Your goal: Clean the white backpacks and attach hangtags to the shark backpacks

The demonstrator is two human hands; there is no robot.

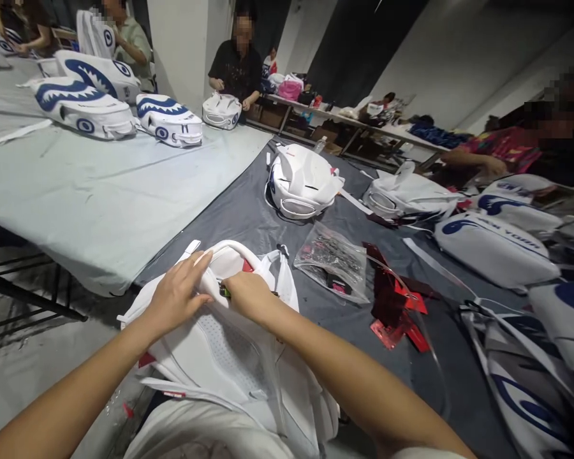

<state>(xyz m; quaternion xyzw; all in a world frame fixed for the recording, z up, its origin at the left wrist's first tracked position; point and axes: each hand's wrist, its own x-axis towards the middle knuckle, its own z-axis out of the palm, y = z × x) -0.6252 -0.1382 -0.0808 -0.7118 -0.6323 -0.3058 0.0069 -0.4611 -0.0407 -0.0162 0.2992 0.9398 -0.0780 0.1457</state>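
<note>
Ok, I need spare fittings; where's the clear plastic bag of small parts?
In the head view, the clear plastic bag lies on the dark table cover right of the white backpack under both hands, beside the red pieces.

Head view | our left hand [179,296] lay on the white backpack [229,357], fingers pressing its top | our right hand [246,294] pinched a small green tool [224,292] there | clear plastic bag [333,260] and red pieces [396,312] lay near on the dark table [249,213]
</note>
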